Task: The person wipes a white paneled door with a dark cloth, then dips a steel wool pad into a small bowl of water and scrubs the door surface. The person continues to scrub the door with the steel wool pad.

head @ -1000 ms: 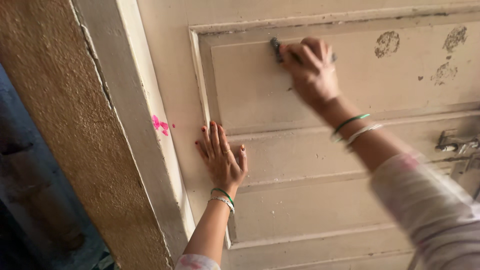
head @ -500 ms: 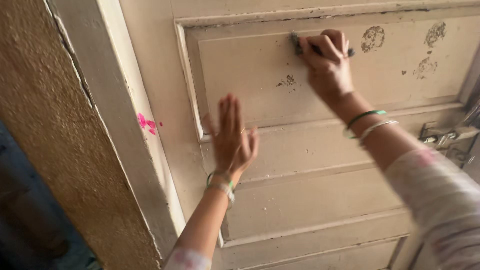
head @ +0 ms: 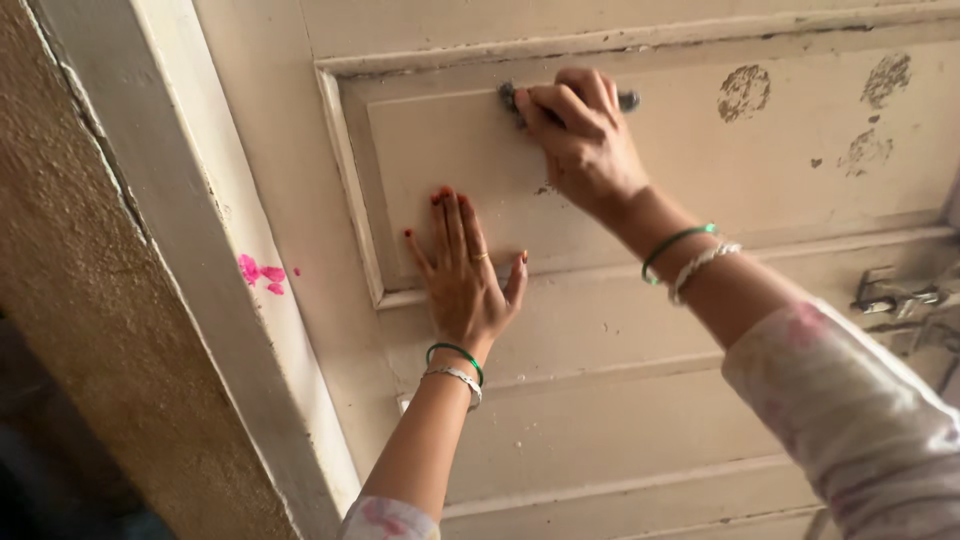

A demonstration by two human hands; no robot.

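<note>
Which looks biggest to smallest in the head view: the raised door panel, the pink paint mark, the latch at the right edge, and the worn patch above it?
1. Raised door panel, by far.
2. Latch.
3. Worn patch and pink paint mark: too alike to rank.

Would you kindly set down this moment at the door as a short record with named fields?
Setting: cream panelled door with worn paint patches, beside a rough wall
Left hand: left hand flat, fingers spread, on the door panel
Right hand: right hand closed around a dark metal handle near the panel's top edge
Wrists: green and silver bangles on both
Frame: pink marks on the door frame
Hardware: metal latch at the right edge
</note>
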